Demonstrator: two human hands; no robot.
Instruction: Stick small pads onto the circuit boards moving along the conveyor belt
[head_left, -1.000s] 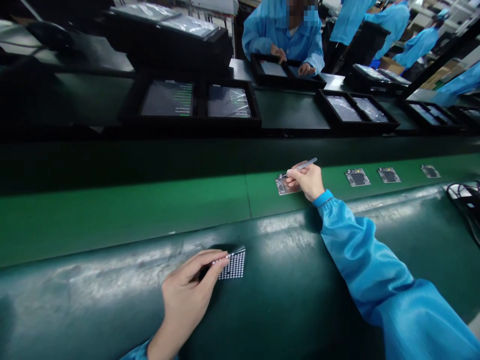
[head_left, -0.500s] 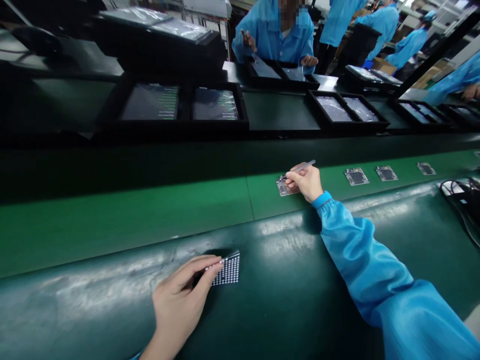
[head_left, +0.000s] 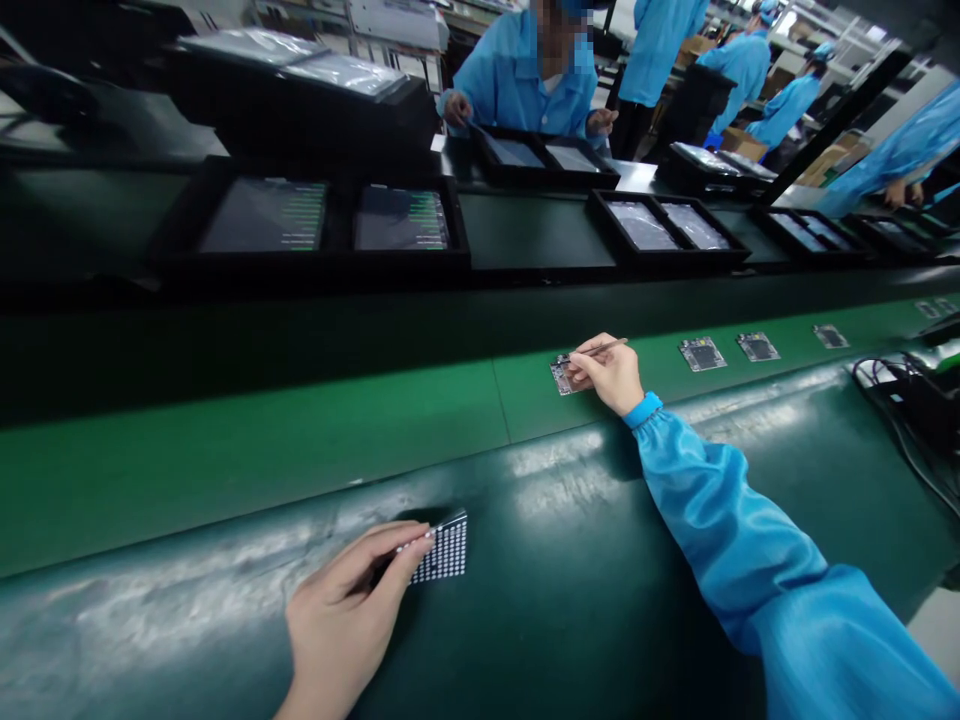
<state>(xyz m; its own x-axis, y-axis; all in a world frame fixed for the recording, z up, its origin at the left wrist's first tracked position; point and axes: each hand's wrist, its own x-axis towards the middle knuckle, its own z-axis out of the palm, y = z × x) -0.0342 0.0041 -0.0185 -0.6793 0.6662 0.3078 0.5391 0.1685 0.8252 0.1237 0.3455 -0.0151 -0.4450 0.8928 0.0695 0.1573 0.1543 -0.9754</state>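
A glossy, white-dotted sheet [head_left: 448, 550] bends in the left grip [head_left: 421, 538].

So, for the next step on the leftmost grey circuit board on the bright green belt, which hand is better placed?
Probably the right hand: it is at the circuit board, holding a thin stick-like tool. The left hand is away from the green belt, pinching a dark sheet with white dots.

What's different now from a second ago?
The slim tool in your right hand has tilted flatter, its free end lower. Across the line, a co-worker's hand has moved left, to the tray's edge. Your left hand still pinches the dotted sheet; your right stays at the circuit board.
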